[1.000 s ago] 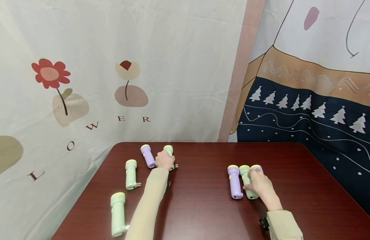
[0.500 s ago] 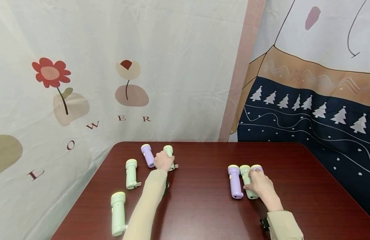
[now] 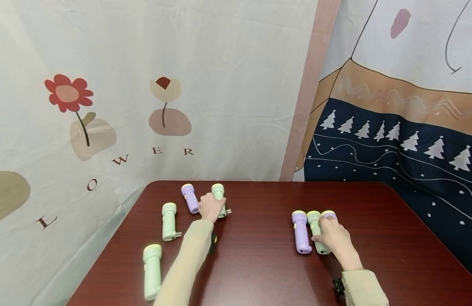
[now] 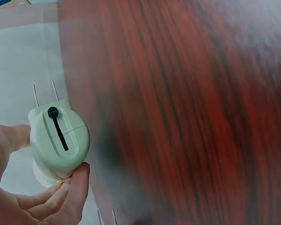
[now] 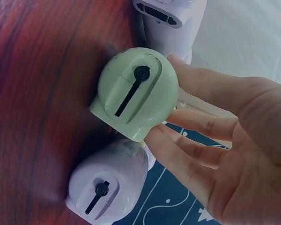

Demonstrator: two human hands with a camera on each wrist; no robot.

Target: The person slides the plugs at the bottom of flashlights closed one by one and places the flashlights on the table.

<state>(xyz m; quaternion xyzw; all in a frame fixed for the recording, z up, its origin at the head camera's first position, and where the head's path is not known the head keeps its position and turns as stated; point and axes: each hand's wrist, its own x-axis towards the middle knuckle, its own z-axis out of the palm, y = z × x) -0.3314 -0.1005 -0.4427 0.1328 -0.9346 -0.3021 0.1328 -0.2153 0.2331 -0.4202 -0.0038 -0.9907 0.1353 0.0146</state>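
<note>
At the far left of the table, my left hand (image 3: 210, 207) grips a pale green flashlight (image 3: 218, 191). In the left wrist view that flashlight (image 4: 61, 136) shows its end with a black slider and two bare plug prongs; thumb and fingers hold its sides. My right hand (image 3: 334, 236) pinches another green flashlight (image 3: 314, 219) between thumb and fingers. This one lies in a row between a purple flashlight (image 3: 301, 233) on the left and a second purple flashlight (image 3: 329, 213), mostly hidden behind the hand. The right wrist view shows the green flashlight's end (image 5: 138, 93) with its slider.
Left of my left hand lies a purple flashlight (image 3: 190, 199). Two more green flashlights (image 3: 168, 222) lie down the table's left side, the nearer one (image 3: 152, 272) beside my left sleeve. Printed cloth (image 3: 236, 106) hangs behind the dark red table (image 3: 258, 263).
The head view has shifted slightly. My left hand and its green flashlight have moved a touch to the right. My right hand stays on its flashlight.
</note>
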